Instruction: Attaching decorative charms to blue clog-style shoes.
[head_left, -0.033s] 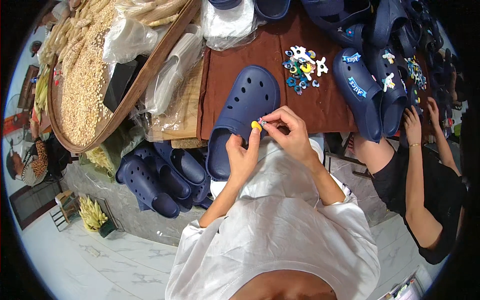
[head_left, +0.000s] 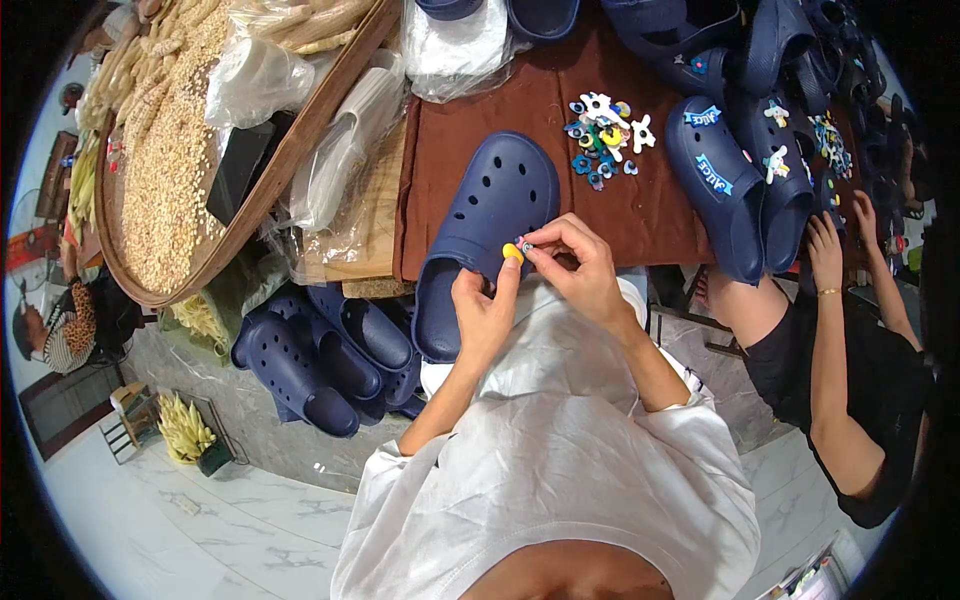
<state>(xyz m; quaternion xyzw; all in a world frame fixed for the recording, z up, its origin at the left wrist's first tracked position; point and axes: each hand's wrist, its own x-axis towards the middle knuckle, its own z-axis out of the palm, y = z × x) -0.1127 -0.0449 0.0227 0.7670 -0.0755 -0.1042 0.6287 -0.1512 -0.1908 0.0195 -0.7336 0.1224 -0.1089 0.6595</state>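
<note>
A navy blue clog (head_left: 492,195) with round vent holes lies on a brown cloth, toe pointing away from me. Over its right side, near the opening, my hands meet. Between thumb and fingers of my left hand (head_left: 487,308) is a small yellow shoe charm (head_left: 512,252). My right hand (head_left: 580,268) pinches a tiny pink and grey charm (head_left: 524,245) right beside the yellow one; whether the two pieces touch I cannot tell. Beyond my right hand lies a pile of colourful shoe charms (head_left: 605,140), several of them white, blue and yellow.
Two navy clogs with charms on them (head_left: 715,185) stand at the right. More navy clogs (head_left: 300,370) are stacked below the table's left side. A wooden tray of kernels (head_left: 165,235) sits at the left. Another person's hand (head_left: 826,250) reaches in at the right.
</note>
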